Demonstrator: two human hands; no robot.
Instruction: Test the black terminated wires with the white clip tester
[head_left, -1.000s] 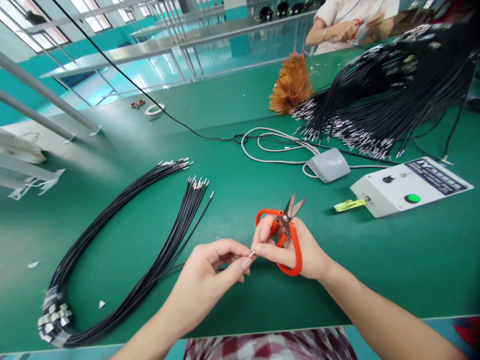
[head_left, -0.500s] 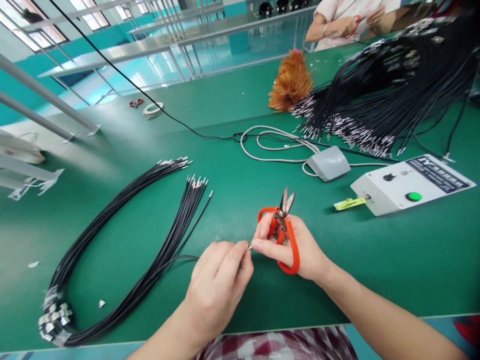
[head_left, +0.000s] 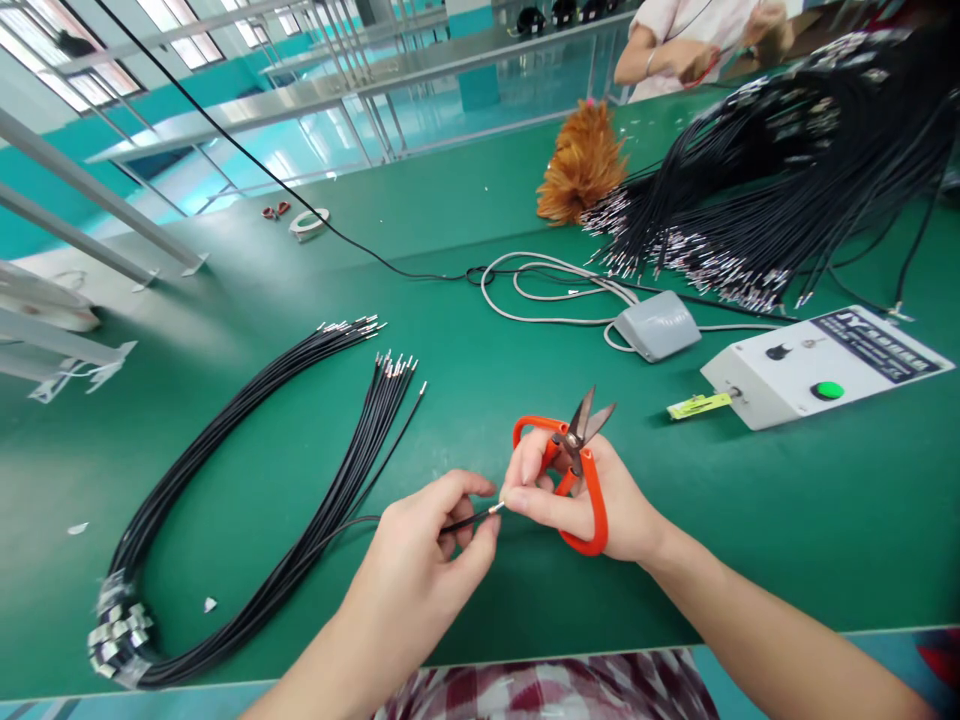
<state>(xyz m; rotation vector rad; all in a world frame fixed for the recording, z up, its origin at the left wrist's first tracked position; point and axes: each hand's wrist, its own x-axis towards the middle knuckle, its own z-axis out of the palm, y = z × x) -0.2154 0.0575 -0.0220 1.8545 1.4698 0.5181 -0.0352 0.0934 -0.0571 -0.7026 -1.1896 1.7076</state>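
Observation:
A thin black cable [head_left: 469, 521] runs from the bundle across the fingers of my left hand [head_left: 429, 548], whose thumb and forefinger are a little apart around it. Its bare silvery tip is pinched between the thumb and finger of my right hand [head_left: 574, 495]. That same hand also carries orange-handled scissors [head_left: 594, 492], blades parted and pointing up and away. To the left lies the curved bundle of black cables [head_left: 206, 430], with stripped ends at the top and a clump of metal connectors [head_left: 120, 635] at the bottom.
At right sits a white box with a green button [head_left: 828, 390] and a yellow clip [head_left: 699, 405]. Behind it are a grey pedal-like block [head_left: 658, 327], a large cable heap [head_left: 750, 210] and a brown feather duster [head_left: 581, 165]. A tape roll [head_left: 308, 224] lies far left; a co-worker [head_left: 694, 50] sits opposite.
My left fingers have loosened and spread, uncovering the cable's end. The scissors have shifted slightly right and down, staying in my right hand.

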